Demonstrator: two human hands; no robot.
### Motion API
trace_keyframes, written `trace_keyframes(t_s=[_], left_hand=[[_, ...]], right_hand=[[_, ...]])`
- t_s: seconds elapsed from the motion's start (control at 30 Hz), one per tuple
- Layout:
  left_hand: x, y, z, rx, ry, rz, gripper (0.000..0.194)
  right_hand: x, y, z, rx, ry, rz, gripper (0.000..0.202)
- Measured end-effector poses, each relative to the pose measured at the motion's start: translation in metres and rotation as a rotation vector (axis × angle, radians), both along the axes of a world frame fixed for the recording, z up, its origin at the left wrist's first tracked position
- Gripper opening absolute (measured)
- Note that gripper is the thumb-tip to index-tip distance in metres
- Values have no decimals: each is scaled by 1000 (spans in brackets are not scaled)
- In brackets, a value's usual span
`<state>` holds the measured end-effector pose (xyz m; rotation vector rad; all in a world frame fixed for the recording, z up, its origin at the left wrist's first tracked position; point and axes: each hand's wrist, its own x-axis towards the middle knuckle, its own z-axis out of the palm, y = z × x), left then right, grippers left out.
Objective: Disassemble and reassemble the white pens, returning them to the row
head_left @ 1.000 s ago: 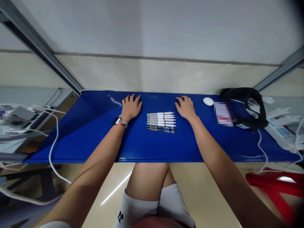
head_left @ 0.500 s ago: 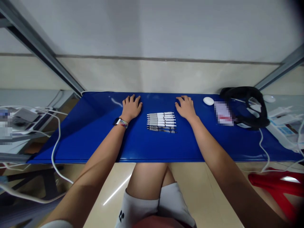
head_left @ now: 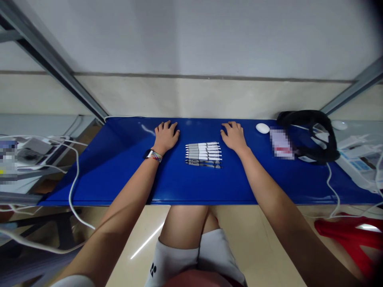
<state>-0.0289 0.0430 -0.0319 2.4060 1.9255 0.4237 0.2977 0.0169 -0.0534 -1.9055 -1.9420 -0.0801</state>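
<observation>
Several white pens with grey grips [head_left: 203,150] lie side by side in a row on the blue tabletop [head_left: 203,187], tips to the left. Two dark, clear-barrelled pens [head_left: 206,164] lie nearest me in the same row. My left hand [head_left: 166,137] rests palm down to the left of the pens, fingers spread, holding nothing. On the other side, my right hand [head_left: 233,136] lies flat beyond the pens' right ends, its fingers apart. Neither hand touches a pen.
At the right are a white computer mouse [head_left: 262,128], a blurred pinkish packet [head_left: 281,143] and a black headset with straps [head_left: 321,119]. A white cable [head_left: 74,179] loops over the left end. A wall [head_left: 203,95] stands behind the table.
The view has shifted very slightly. Both hands and the pens keep their places on the table.
</observation>
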Motion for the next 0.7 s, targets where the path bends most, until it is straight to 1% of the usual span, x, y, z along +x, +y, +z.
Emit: trace_keyframes(t_s=[0.33, 0.5, 0.7], left_hand=[[1, -1, 1, 0, -24, -4, 64], [0, 0, -1, 4, -34, -15, 65], [1, 0, -1, -13, -29, -2, 65]], right_hand=[[0, -1, 1, -8, 6, 1, 50], [-1, 0, 0, 10, 14, -2, 49], [0, 0, 1, -3, 12, 1, 50]])
